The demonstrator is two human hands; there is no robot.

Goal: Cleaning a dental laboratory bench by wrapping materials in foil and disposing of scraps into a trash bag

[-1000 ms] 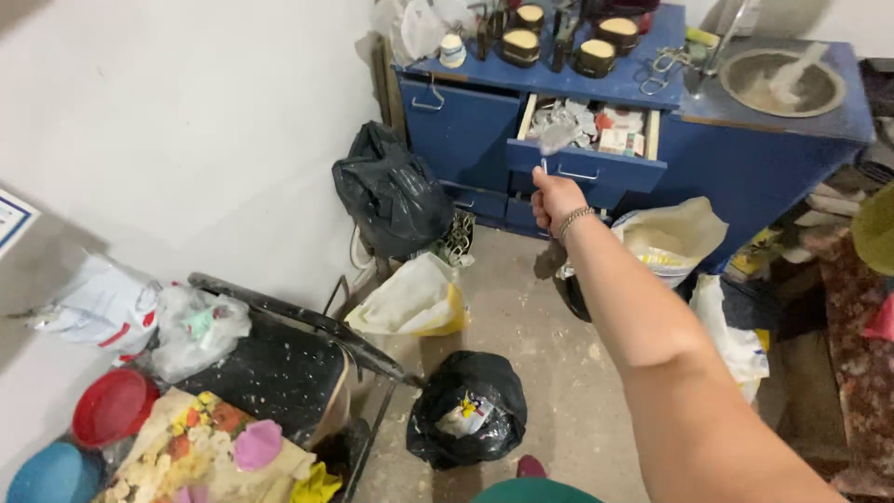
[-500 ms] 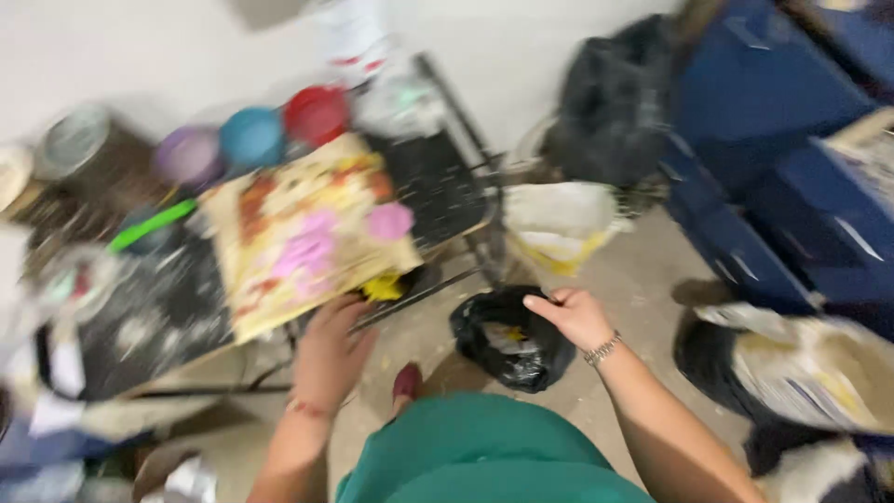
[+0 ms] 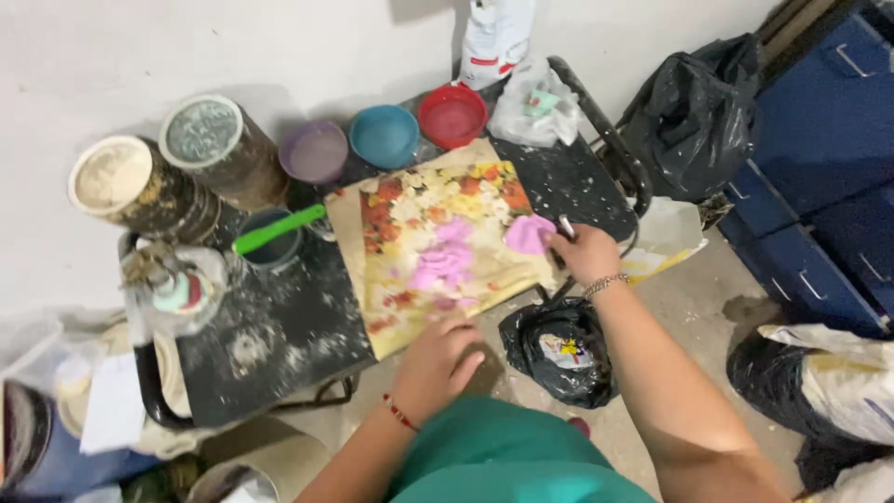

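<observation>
At the tabletop's near edge, both hands work a flowered board.
The right hand (image 3: 585, 253) grips a small metal tool (image 3: 565, 226) beside a pink lump (image 3: 528, 234); the left hand (image 3: 438, 359) rests flat, open, steadying the flowered board (image 3: 438, 244), whose overhanging corner could tip toward the black bag (image 3: 562, 349) if pressed.

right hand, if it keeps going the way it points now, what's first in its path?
The right hand points left across the floral board, holding a thin tool. First in line, probably, is the pink lump right at its fingertips; contact is unclear.
</observation>
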